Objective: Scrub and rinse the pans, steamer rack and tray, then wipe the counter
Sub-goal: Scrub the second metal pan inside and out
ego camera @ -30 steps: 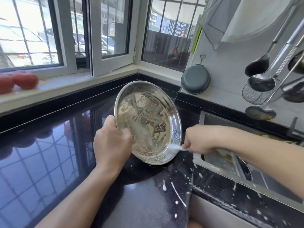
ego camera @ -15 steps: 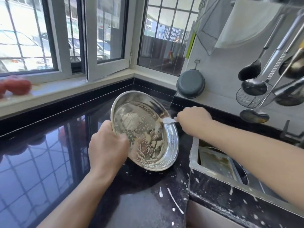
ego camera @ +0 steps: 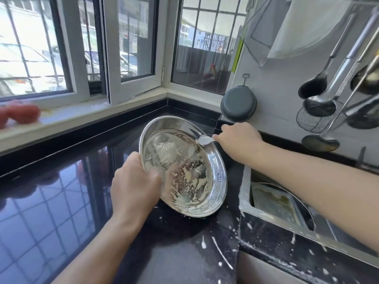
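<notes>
— Where's the steel pan (ego camera: 184, 171) now?

— Tilted up on the black counter (ego camera: 61, 201) just left of the sink (ego camera: 245, 193), its lower rim resting on the stone and its soapy inside facing the person. The left hand (ego camera: 134, 184) grips the near rim, thumb curled over the edge. The right hand (ego camera: 239, 140) pinches a small white brush (ego camera: 204, 140) against the far rim.

— How will it handle?

— Stiff, thin metal, probably light, but slick with suds. I'd hold it by the rolled rim as it is held now, and keep the low edge braced on the counter so it can't slide.

— Anything you can't make out?

— The brush head is blurred, so I can't be sure it's a brush. In the sink a dirty rectangular tray (ego camera: 276, 206) lies partly behind the right forearm, with a round rim beneath it; the rest of the basin is cut off. White splashes (ego camera: 221, 252) dot the counter.
</notes>
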`<act>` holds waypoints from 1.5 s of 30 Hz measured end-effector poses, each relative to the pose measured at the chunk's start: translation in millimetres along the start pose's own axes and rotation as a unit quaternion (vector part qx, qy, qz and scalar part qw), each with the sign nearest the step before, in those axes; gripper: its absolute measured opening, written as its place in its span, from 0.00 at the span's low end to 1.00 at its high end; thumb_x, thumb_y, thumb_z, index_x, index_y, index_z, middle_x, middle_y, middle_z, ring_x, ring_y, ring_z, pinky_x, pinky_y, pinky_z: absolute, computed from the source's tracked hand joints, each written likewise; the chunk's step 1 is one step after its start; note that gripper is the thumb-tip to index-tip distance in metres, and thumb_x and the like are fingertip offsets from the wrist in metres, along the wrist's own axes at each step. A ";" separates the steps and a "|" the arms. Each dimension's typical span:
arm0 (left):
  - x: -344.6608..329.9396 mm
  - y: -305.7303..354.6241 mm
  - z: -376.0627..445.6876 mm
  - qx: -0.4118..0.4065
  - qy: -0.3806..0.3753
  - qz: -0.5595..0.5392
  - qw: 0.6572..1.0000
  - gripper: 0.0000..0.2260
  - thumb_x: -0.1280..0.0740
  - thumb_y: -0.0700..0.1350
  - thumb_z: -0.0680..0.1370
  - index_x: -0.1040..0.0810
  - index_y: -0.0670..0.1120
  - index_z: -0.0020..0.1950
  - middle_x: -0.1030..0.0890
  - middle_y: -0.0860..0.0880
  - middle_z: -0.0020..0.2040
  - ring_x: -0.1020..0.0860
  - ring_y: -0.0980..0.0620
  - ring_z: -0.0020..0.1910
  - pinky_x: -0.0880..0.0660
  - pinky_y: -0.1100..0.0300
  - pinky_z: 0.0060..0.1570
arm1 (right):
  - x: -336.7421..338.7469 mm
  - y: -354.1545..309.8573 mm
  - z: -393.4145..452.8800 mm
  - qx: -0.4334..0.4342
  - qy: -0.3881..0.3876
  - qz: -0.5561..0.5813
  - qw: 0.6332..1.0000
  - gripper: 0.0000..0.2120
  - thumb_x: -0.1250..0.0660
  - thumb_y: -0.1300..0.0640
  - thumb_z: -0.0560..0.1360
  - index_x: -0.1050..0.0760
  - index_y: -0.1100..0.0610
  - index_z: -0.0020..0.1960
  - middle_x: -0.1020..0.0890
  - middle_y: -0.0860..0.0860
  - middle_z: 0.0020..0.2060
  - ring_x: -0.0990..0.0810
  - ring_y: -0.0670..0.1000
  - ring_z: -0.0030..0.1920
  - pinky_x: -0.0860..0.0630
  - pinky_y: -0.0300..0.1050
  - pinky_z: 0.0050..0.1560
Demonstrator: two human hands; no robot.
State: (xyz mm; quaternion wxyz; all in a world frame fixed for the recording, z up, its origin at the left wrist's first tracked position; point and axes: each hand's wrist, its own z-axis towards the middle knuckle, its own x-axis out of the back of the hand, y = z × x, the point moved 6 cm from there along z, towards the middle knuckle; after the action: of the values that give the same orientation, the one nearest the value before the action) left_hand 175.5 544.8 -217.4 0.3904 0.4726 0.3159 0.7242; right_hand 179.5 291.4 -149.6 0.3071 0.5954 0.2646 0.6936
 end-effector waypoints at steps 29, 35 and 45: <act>-2.6 1.1 0.4 -0.009 -0.002 -0.009 1.000 0.05 0.34 0.38 0.73 0.29 0.44 0.39 0.23 0.49 0.32 0.26 0.47 0.33 0.28 0.51 0.32 | 22.1 -1.2 14.0 0.025 0.049 -0.004 0.998 0.18 0.40 0.63 0.80 0.26 0.52 0.68 0.24 0.52 0.50 0.21 0.57 0.40 0.35 0.47 0.30; -7.5 -0.6 0.7 0.003 -0.017 -0.004 1.000 0.03 0.34 0.40 0.73 0.27 0.44 0.41 0.21 0.49 0.34 0.24 0.46 0.35 0.24 0.46 0.34 | 12.7 -3.8 -6.1 -0.014 -0.129 0.012 0.991 0.12 0.37 0.61 0.79 0.22 0.56 0.61 0.19 0.54 0.58 0.20 0.59 0.57 0.24 0.51 0.45; -7.1 0.3 -1.3 0.008 -0.023 -0.013 1.000 0.04 0.34 0.38 0.74 0.27 0.45 0.40 0.21 0.49 0.34 0.24 0.49 0.34 0.27 0.52 0.32 | 23.2 4.2 15.1 0.041 0.059 -0.004 0.997 0.18 0.38 0.62 0.80 0.26 0.50 0.69 0.24 0.52 0.50 0.19 0.57 0.44 0.32 0.48 0.33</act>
State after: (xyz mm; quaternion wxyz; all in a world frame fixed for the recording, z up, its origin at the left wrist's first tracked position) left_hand 176.0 538.4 -220.7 0.4031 0.4881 0.3182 0.7057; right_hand 191.6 305.8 -128.8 0.2686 0.5649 0.3129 0.7147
